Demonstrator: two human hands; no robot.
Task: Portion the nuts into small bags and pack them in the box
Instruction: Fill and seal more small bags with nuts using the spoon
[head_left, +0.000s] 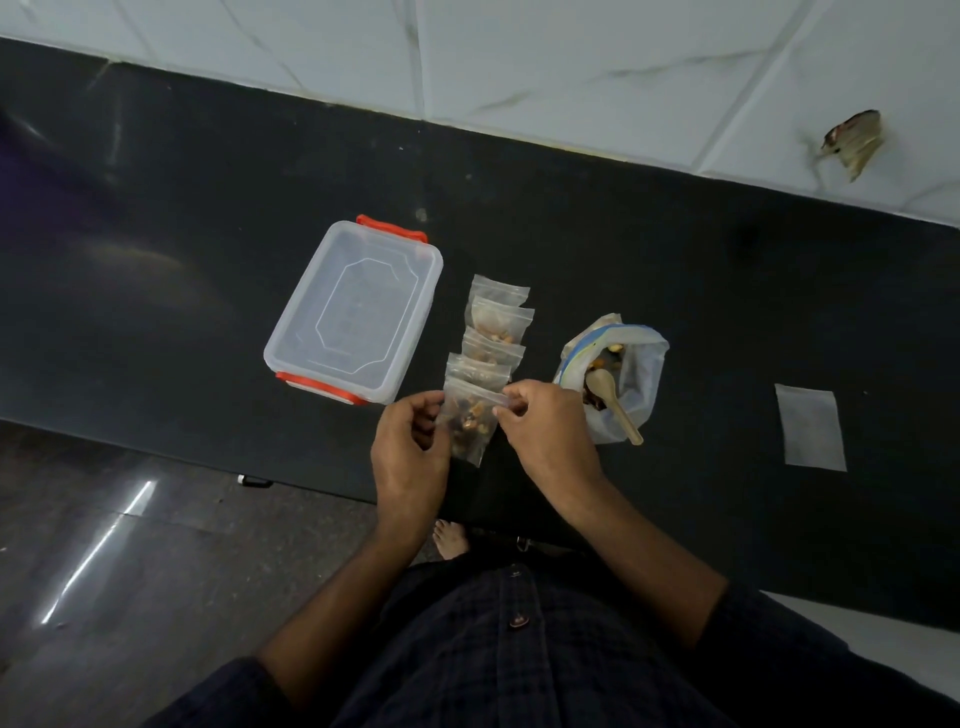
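Both hands are working the fifth small zip bag (470, 421), holding it just over the near edge of the black counter (675, 270). Left hand (410, 452) is pinching the bag's left side, fingers curled round it; right hand (545, 431) is pinching the right end of the zip strip between thumb and fingertips. Looks like the seal is being closed. Mixed nuts are sitting in the lower half of the bag, so the strip is clear. To do it well: keep the bag upright, keep left hand anchoring the corner, run the right pinch along the whole strip, push air out first so it packs flat. Four filled bags (493, 332) are lying in an overlapping row just behind it, between the lidded plastic box (353, 312) and the big nut bag (618, 379). Box is clear with orange clips, lid on, nothing packed yet by my read. Wooden spoon (613, 405) is resting in the open big bag. One empty small bag (810, 428) is lying flat, well apart to the right, so probably one more portion to go before packing.
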